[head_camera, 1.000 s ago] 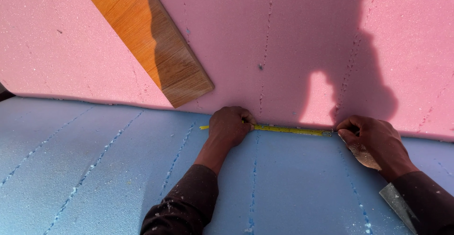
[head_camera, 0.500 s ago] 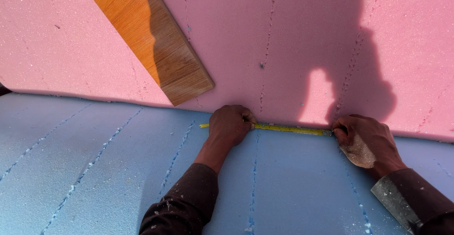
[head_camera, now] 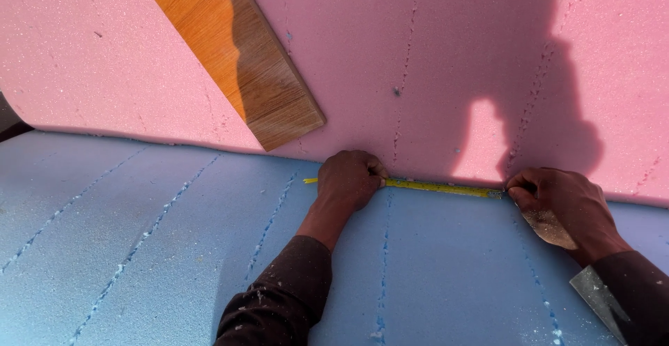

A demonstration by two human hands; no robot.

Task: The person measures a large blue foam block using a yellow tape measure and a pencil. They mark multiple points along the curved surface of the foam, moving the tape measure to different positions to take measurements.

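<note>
Between left hand (head_camera: 350, 179) and right hand (head_camera: 557, 203): yellow tape (head_camera: 439, 188), ends pinned under fingers.

Head camera, 1 view: looks steeply down, close above foam sheets (head_camera: 139, 248).

Foam workshop: big pink foam sheet (head_camera: 104, 60), blue foam sheet (head_camera: 139, 248), wooden board (head_camera: 237, 53).

The upper foam sheet (head_camera: 125, 60) was pink and the lower foam sheet (head_camera: 139, 248) was blue, both crossed by dotted seam lines. The tape measure (head_camera: 439, 188) was yellow, the wooden board (head_camera: 237, 60) orange-brown and grained, the sleeves (head_camera: 279, 304) dark and dust-speckled.
</note>
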